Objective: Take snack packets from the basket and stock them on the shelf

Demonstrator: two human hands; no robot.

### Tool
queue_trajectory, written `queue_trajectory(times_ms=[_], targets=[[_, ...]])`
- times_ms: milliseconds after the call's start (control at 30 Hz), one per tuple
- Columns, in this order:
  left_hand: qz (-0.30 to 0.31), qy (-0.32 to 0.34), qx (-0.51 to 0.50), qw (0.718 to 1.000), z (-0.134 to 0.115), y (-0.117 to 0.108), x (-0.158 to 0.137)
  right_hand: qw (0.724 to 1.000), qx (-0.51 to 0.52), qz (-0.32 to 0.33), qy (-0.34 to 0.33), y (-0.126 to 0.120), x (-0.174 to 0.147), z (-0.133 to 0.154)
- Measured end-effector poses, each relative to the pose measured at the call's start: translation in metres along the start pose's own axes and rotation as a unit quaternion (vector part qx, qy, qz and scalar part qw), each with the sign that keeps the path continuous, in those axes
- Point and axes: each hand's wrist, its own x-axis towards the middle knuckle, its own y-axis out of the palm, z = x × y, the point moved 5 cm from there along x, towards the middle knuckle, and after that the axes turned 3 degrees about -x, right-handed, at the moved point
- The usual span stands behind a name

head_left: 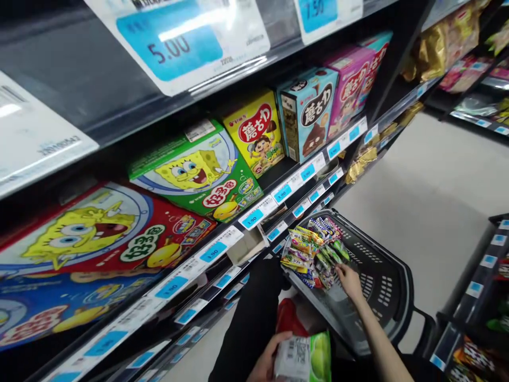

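Note:
My left hand is closed around a green and white snack bag with green fruit printed on it, low in the view. A dark shopping basket with slotted sides stands on the floor beside the shelves. In its far left part lie several small, colourful snack packets, yellow, green, purple and blue. My right hand reaches into the basket, with its fingers bent together at the edge of the green packets. Its fingertips appear to pinch one of them.
Shelves on the left hold a green box, a red box, a yellow box and a blue box. Price tags line the shelf edges. Another shelf stands at the right, across the pale floor.

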Motion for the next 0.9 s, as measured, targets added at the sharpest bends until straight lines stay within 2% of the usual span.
queue_trajectory(times_ms=[67, 167, 233, 300, 400, 533, 667, 800, 900], targets=[[0.003, 0.001, 0.001, 1.000, 0.001, 0.011, 0.004, 0.983, 0.176, 0.010, -0.055, -0.018, -0.049, 0.010], [-0.010, 0.036, 0.027, 0.999, -0.001, 0.029, 0.005, 0.898, 0.428, 0.061, -0.086, -0.041, -0.134, 0.034], [-0.017, 0.066, 0.059, 0.996, -0.003, 0.041, 0.003, 0.853, 0.508, 0.067, -0.095, -0.054, -0.186, 0.050], [-0.017, 0.087, 0.105, 0.991, -0.005, 0.052, -0.001, 0.841, 0.530, 0.057, -0.098, -0.063, -0.226, 0.063], [-0.009, 0.109, 0.192, 0.975, -0.007, 0.064, -0.011, 0.857, 0.501, 0.028, -0.115, -0.075, -0.262, 0.072], [-0.024, 0.141, 0.297, 0.944, -0.015, 0.075, -0.031, 0.899, 0.411, -0.035, -0.149, -0.095, -0.289, 0.076], [-0.040, 0.186, 0.338, 0.922, -0.025, 0.087, -0.051, 0.928, 0.330, -0.075, -0.158, -0.105, -0.309, 0.087], [-0.083, 0.206, 0.338, 0.915, -0.031, 0.089, -0.065, 0.930, 0.303, -0.151, -0.145, -0.110, -0.324, 0.099], [-0.087, 0.239, 0.346, 0.903, -0.038, 0.093, -0.073, 0.921, 0.289, -0.209, -0.154, -0.116, -0.333, 0.107]])
